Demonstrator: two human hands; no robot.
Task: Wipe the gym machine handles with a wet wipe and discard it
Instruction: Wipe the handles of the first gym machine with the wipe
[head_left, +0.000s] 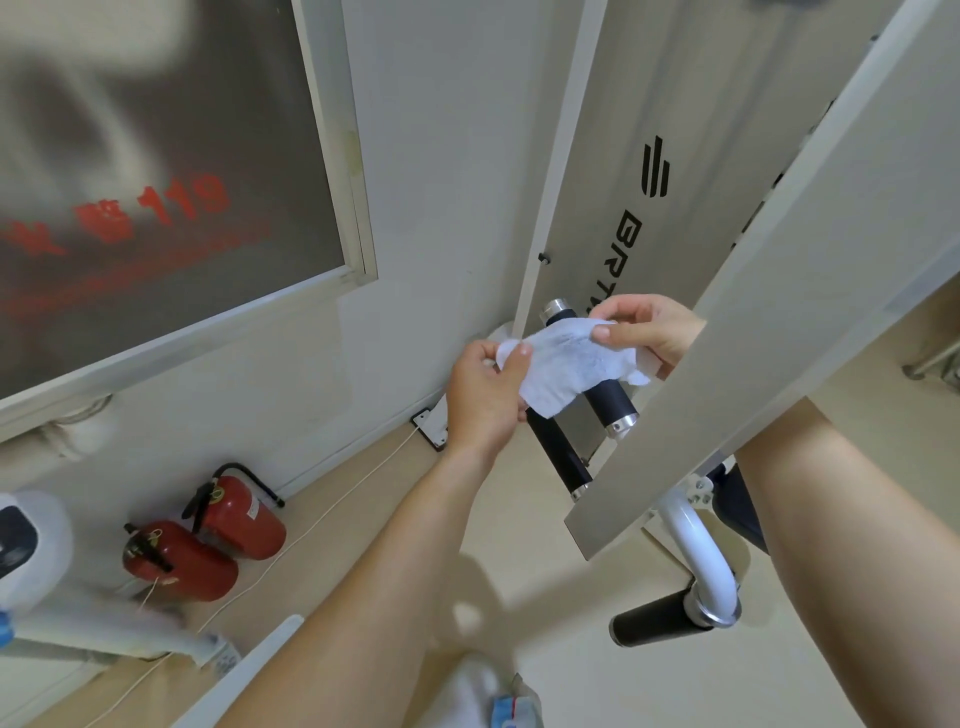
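A white wet wipe (566, 364) is stretched between both hands in the middle of the view. My left hand (485, 400) pinches its left corner and my right hand (649, 332) pinches its upper right edge. Behind the wipe are two black machine handles with chrome ends: one (610, 400) runs from upper left to lower right, the other (558, 457) lies lower and to the left. The wipe hangs in front of them; whether it touches them I cannot tell. A grey machine arm (779, 291) hides my right wrist.
A third black grip (654, 618) on a white tube (696, 545) sticks out at lower right. Two red fire extinguishers (208, 540) lie on the floor by the wall at left. A wipe packet (511, 704) shows at the bottom edge. A framed panel (156, 197) covers the left wall.
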